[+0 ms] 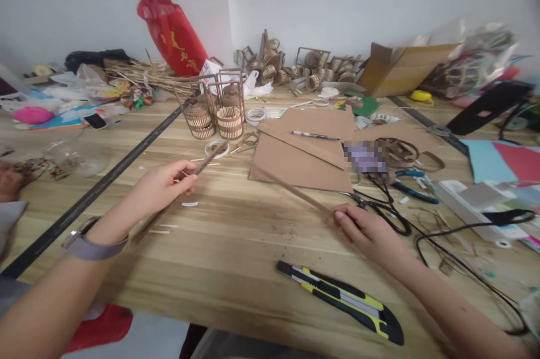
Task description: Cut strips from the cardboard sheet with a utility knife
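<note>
My left hand (171, 183) is closed around a rough brown stick (211, 160), whose far end points up and away over the table. The lower part of this stick passes below my wrist. Between the thumb and fingers of my right hand (365, 230) is the end of a thin, flat brown strip (297, 192), slanting up to the left. Its far end reaches the cardboard sheet (274, 159). A yellow and black utility knife (341, 304) lies on the table just below my right hand. Dark crumbs are scattered between the hands.
Small woven baskets with tall handles (230, 124) stand beyond my left hand, near a tape roll (255, 116). Black scissors (390, 217), blue-handled pliers (415, 189) and a black cable (459, 286) lie to the right. A person's hand (10, 182) shows at the left edge.
</note>
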A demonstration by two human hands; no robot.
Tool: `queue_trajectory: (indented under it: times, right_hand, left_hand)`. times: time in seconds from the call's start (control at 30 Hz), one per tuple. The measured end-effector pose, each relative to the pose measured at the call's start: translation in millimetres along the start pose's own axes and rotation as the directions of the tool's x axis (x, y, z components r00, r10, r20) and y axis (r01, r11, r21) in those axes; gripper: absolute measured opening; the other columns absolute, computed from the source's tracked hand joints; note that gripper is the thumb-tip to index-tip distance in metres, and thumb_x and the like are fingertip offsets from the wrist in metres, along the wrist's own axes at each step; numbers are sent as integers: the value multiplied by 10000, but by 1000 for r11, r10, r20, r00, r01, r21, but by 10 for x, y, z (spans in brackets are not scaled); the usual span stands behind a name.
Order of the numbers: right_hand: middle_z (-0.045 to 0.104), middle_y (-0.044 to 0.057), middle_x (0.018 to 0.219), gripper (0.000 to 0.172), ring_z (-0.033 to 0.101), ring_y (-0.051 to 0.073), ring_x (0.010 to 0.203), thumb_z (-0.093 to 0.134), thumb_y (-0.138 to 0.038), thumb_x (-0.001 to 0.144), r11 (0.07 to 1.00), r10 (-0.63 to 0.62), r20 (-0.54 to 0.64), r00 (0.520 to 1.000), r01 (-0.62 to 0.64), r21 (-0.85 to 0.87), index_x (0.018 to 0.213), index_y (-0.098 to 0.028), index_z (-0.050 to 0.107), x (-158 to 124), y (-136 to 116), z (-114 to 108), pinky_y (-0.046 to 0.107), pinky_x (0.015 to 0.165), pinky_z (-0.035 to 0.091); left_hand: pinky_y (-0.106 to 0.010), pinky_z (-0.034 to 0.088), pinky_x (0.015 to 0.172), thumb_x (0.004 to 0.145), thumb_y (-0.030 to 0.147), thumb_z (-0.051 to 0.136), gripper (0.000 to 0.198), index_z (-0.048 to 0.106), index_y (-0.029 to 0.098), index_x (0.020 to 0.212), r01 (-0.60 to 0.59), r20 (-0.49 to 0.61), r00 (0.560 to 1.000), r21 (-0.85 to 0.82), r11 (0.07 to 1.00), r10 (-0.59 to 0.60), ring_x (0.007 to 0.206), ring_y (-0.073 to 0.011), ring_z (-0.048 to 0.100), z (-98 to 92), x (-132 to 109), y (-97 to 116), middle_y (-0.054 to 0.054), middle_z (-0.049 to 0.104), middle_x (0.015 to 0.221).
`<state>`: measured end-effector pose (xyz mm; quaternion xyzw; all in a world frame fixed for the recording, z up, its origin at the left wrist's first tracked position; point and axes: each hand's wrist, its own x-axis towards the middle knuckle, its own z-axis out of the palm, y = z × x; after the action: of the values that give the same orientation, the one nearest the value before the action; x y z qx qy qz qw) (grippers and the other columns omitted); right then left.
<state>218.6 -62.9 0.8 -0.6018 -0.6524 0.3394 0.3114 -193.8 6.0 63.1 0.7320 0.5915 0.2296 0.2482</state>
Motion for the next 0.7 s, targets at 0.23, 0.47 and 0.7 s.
queue_trajectory:
  times: [0.23, 0.47, 0.7]
  right_hand:
    - [582, -17, 602, 453, 467, 97, 436, 564, -661, 820, 886, 210, -41, 977, -172, 432, 713, -221, 538, 133, -47, 235, 236, 430, 399]
    - [739, 104, 887, 337, 708, 237, 901, 621, -534, 827, 878, 184, -14, 983, -158, 451, 856, -204, 685, 186, -85, 272, 428, 862, 581]
    - [704, 115, 1101, 241, 650, 299, 1046, 659, -375, 841, 974, -109, 120, 987, 131, -186, 1040, -258, 726, -499, -123, 199, 494, 956, 515]
  left_hand:
    - [-282, 534, 572, 878, 346, 518, 179, 523, 178, 940, 100, 129, 991, -538, 837, -36, 583, -152, 654, 612, 277, 521, -12, 672, 740]
    - [-504, 467, 1044, 889, 234, 553, 319, 553, 127, 1189, 41, -22, 998, -433, 900, -56, 1156, -289, 634, 1247, 630, 774, -181, 670, 1224]
    - [-375, 532, 932, 984, 338, 448, 308, 644, 303, 1219, -514, -147, 858, -241, 823, 493, 1000, -213, 684, 945, -317, 1142, -36, 746, 1083]
